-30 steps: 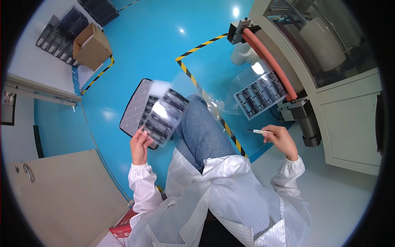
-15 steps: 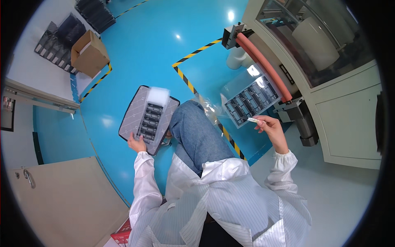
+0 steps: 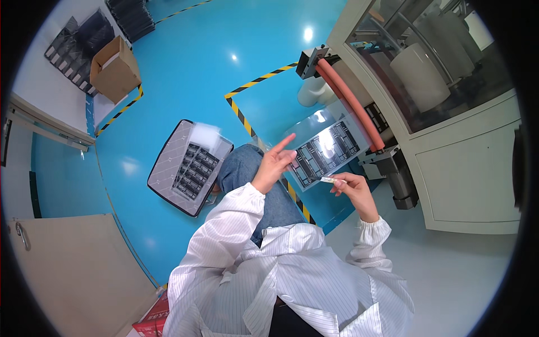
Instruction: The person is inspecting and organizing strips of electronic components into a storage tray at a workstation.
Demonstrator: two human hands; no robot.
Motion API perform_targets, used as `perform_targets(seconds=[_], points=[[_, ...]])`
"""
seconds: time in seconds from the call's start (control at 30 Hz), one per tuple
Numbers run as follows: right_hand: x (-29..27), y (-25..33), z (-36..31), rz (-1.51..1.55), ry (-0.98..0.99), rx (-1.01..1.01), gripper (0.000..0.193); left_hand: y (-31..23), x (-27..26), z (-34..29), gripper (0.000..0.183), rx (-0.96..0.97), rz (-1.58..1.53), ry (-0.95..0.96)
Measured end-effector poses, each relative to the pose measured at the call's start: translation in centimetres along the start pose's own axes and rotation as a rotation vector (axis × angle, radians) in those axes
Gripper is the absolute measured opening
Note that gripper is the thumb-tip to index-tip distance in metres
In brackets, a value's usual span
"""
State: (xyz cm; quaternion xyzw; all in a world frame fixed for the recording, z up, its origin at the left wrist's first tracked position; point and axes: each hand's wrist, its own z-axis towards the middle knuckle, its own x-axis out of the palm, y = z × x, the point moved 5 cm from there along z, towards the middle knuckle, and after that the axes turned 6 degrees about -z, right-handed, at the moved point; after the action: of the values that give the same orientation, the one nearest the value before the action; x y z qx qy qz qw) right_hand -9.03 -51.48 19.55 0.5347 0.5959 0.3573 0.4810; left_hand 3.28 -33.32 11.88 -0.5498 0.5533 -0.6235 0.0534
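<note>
A clear plastic sheet (image 3: 328,149) printed with black panels hangs out at a slant from the machine's orange-red roller (image 3: 353,106). My left hand (image 3: 272,168) is at its left edge, index finger stretched out and the other fingers partly bent. Whether it touches the sheet is hard to make out. Between thumb and fingers, my right hand (image 3: 355,194) grips a small pale flat tool (image 3: 327,180), its thin dark tip at the sheet's lower edge. Clear strips (image 3: 196,171) with black panels lie overlapping on a dark-rimmed grey pad (image 3: 168,151) left of my knee.
The machine's pale cabinet (image 3: 471,180) stands at the right, with a dark bracket (image 3: 401,174) jutting below the roller. White rolls (image 3: 311,92) rest on the blue floor behind the sheet. A cardboard box (image 3: 115,70) is at far left; a red box (image 3: 152,317) is at lower left.
My left hand has left the strips on the pad and moved right to the hanging sheet. The strips now lie fanned out. My right hand still holds the pale tool at the sheet.
</note>
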Motion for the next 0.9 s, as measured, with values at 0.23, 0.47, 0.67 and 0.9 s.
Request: perform_targets(seconds=[0.23, 0.47, 0.67, 0.9], points=[[-0.3, 1.4, 1.5, -0.089, -0.081, -0.039, 0.020, -0.2, -0.2, -0.8, 0.061, 0.212, 0.122, -0.057], [4.2, 7.3, 4.5, -0.840, -0.159, -0.632, 0.025, -1.1, -0.6, -2.4, 0.062, 0.261, 0.134, -0.064], [6.9, 6.5, 6.1, -1.017, -0.106, -0.760, 0.028, -1.2, -1.3, -3.4, 0.064, 0.324, 0.199, -0.088], [6.1, 6.7, 6.1, -1.189, -0.150, -0.811, 0.031, -1.4, -2.2, -4.5, 0.064, 0.287, 0.136, -0.070]])
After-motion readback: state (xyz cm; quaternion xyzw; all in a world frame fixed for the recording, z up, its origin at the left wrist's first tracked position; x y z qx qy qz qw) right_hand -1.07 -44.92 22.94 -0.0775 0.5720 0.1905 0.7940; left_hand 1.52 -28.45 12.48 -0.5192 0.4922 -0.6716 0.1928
